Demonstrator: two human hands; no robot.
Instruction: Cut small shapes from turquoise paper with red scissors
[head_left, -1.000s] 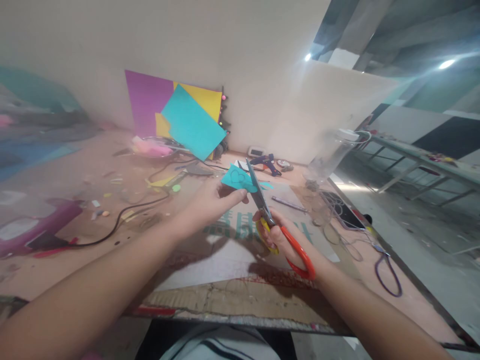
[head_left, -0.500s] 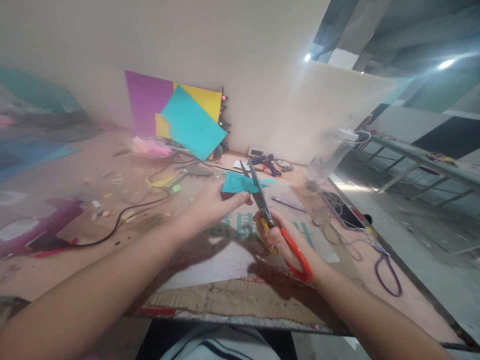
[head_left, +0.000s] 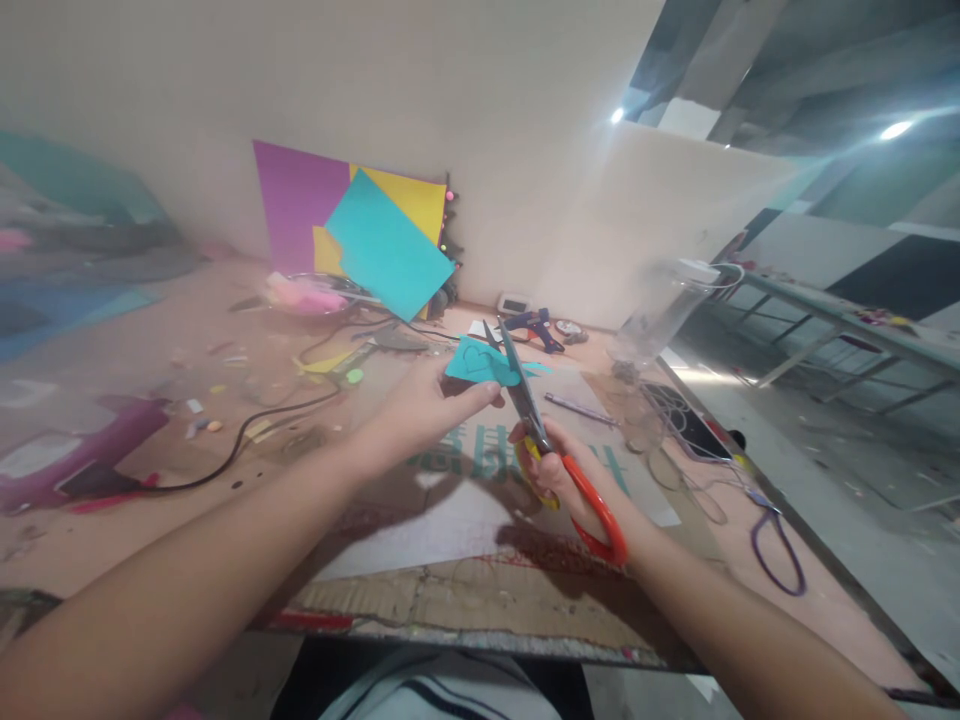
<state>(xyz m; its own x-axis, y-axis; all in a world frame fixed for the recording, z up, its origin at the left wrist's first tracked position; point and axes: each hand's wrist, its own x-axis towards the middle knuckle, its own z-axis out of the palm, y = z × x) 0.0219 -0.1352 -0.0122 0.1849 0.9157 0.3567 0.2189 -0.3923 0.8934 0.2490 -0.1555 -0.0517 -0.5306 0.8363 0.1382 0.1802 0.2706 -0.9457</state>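
Note:
My left hand (head_left: pixel 439 405) pinches a small piece of turquoise paper (head_left: pixel 472 362) by its lower edge, thumb in front. A heart outline is drawn on the paper. My right hand (head_left: pixel 559 465) grips scissors (head_left: pixel 529 405) with red and yellow handles, fingers through the loops. The blades stand slightly apart and point up and away, at the paper's right side. A narrow turquoise strip shows beyond the blades. Under both hands lies a white sheet (head_left: pixel 427 530) with green printed characters, partly covered by my hands.
Purple, yellow and turquoise sheets (head_left: pixel 390 245) lean on the back wall. A purple glue gun (head_left: pixel 97 455) lies left, a dark glue gun (head_left: pixel 536 325) behind the scissors. At right are a clear bottle (head_left: pixel 660 310), a phone (head_left: pixel 690 425) and a pen (head_left: pixel 577 408). Cardboard (head_left: pixel 450 600) lines the front edge.
The turquoise paper has tilted slightly in my left hand, and the strip beyond the blades has shifted. Both hands keep nearly the same place and hold.

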